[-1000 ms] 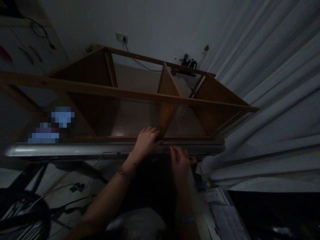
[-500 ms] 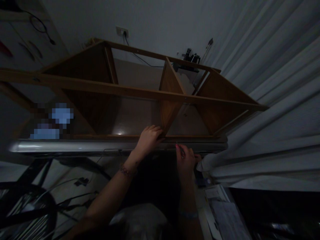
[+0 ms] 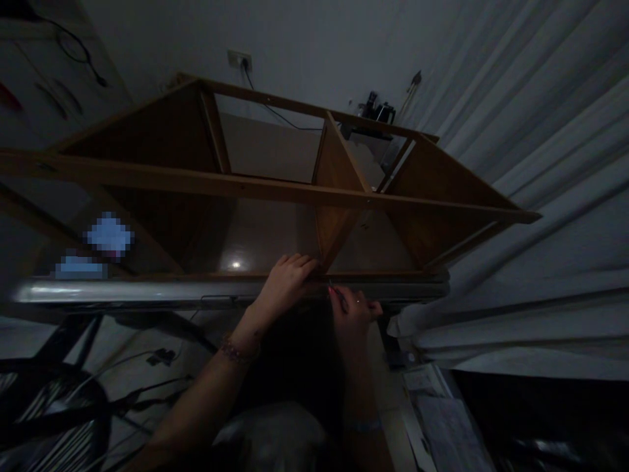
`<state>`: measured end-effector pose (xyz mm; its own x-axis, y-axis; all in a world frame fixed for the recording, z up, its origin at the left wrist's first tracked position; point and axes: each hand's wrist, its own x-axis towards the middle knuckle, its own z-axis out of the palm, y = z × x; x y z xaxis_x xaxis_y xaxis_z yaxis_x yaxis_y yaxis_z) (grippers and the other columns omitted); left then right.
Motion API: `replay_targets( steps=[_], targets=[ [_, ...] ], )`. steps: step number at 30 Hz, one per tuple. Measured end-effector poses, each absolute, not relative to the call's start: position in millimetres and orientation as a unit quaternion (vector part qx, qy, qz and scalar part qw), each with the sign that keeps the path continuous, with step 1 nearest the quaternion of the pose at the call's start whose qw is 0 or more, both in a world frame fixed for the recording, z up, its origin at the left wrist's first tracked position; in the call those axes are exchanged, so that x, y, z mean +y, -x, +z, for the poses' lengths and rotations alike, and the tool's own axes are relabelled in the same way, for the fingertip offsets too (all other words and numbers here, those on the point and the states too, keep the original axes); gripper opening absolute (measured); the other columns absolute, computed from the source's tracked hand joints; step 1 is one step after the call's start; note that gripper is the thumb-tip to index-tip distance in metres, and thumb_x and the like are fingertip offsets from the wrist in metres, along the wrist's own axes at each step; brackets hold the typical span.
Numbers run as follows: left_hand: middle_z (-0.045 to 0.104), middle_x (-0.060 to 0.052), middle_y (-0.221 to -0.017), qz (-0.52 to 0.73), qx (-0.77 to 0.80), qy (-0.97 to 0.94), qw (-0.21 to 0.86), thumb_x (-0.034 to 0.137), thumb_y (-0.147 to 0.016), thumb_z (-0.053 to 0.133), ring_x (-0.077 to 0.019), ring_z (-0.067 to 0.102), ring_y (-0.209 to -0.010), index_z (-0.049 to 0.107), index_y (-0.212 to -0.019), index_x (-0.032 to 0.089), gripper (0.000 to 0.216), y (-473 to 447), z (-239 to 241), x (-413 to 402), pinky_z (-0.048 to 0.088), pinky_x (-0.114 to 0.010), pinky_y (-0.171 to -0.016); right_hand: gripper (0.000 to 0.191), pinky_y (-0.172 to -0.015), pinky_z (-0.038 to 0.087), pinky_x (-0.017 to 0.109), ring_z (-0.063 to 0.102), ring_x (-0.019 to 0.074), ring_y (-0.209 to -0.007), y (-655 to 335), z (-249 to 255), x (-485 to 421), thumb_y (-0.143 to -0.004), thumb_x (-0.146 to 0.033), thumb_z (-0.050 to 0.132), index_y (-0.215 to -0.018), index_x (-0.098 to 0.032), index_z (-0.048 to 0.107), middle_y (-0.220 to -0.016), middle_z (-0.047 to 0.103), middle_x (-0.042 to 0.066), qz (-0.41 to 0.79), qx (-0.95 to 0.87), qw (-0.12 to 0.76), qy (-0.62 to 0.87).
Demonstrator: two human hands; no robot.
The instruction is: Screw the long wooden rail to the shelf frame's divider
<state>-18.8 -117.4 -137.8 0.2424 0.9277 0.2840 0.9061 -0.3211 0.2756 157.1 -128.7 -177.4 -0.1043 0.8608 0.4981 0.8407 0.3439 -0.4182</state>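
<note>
A brown wooden shelf frame [image 3: 275, 187] lies on its side across a table in a dim room, its compartments open toward me. My left hand [image 3: 287, 282] curls its fingers over the frame's near bottom rail, right at the foot of the middle divider [image 3: 339, 216]. My right hand [image 3: 354, 311] is just to the right, below the rail, fingers pinched on a thin small tool [image 3: 337, 294] whose tip points up at the rail. The tool is too dark to name.
The table's rounded metal edge [image 3: 147, 292] runs left to right under the frame. White curtains [image 3: 531, 196] hang on the right. A wall socket with a cable [image 3: 239, 60] is behind. Cables and a fan grille [image 3: 44, 419] lie on the floor at lower left; papers [image 3: 442, 413] at lower right.
My view has shifted slightly. The right hand has edged left and up toward the rail; the left hand keeps its hold on the rail.
</note>
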Motion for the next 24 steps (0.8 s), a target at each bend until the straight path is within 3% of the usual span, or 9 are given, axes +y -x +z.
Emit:
replay_targets(
  steps=[9,13,17,21,24],
  targets=[
    [0.060,-0.011,-0.121,0.286,0.567,-0.769,0.071,0.055,-0.079,0.068,-0.0307,0.057,-0.111,0.043,-0.129,0.019,0.066,26,-125,-105,0.047,-0.046,-0.092,0.035,-0.080,0.021,0.037,0.061,0.0196,-0.075,-154,-179,-125,-0.100,-0.042,0.045,-0.087,-0.024,0.071,-0.078,0.075,0.001,0.031,-0.764,0.334,0.551],
    [0.046,-0.015,-0.133,0.368,0.534,-0.754,0.099,0.061,-0.074,0.069,-0.0315,0.049,-0.123,0.031,-0.138,0.019,0.086,24,-116,-99,0.045,-0.047,-0.102,0.034,-0.078,0.021,0.036,0.061,0.0195,-0.076,-155,-176,-122,-0.100,-0.040,0.046,-0.088,-0.023,0.072,-0.079,0.076,0.002,0.047,-0.782,0.319,0.533],
    [0.042,-0.016,-0.136,0.399,0.522,-0.743,0.126,0.059,-0.082,0.060,-0.0288,0.048,-0.125,0.029,-0.138,0.017,0.077,19,-110,-95,0.046,-0.043,-0.104,0.032,-0.077,0.021,0.036,0.062,0.0195,-0.078,-158,-169,-119,-0.101,-0.038,0.045,-0.090,-0.024,0.072,-0.085,0.077,0.001,0.060,-0.792,0.301,0.528],
    [0.050,-0.015,-0.130,0.390,0.534,-0.744,0.098,0.063,-0.081,0.057,-0.0304,0.051,-0.121,0.034,-0.134,0.017,0.074,15,-111,-87,0.047,-0.043,-0.101,0.033,-0.076,0.021,0.037,0.061,0.0204,-0.078,-160,-164,-119,-0.101,-0.040,0.044,-0.089,-0.025,0.071,-0.083,0.077,0.000,0.073,-0.791,0.295,0.531],
    [0.059,-0.013,-0.114,0.367,0.548,-0.748,0.071,0.066,-0.081,0.053,-0.0303,0.058,-0.109,0.045,-0.122,0.016,0.065,16,-114,-79,0.051,-0.042,-0.090,0.032,-0.077,0.021,0.038,0.061,0.0201,-0.078,-159,-164,-119,-0.101,-0.040,0.044,-0.090,-0.026,0.070,-0.084,0.077,-0.001,0.092,-0.792,0.303,0.522]
  ],
)
